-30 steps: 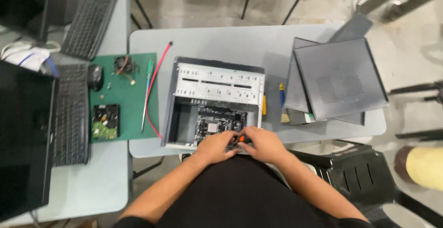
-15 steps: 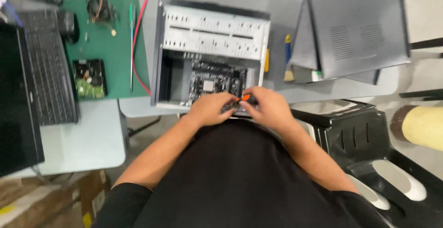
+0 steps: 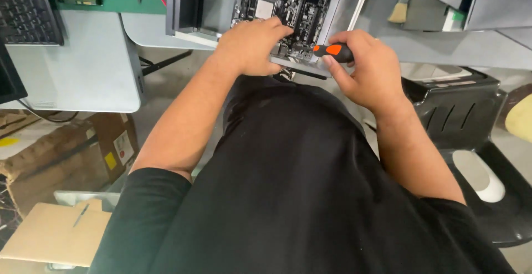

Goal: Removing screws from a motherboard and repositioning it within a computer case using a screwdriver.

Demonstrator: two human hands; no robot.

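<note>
Hands at table's near edge: our left hand (image 3: 249, 44) rests loosely curled on the seated motherboard (image 3: 282, 5); our right hand (image 3: 368, 69) grips a screwdriver (image 3: 332, 51), fastening apparently unfinished.

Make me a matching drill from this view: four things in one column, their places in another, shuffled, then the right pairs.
Things:
1. screwdriver
2. motherboard
3. brush
4. cardboard box

Places:
A. on the floor, lower left
B. in the right hand
C. on the table, upper right
D. inside the open computer case, under the left hand

Pairs: 1-B, 2-D, 3-C, 4-A
</note>
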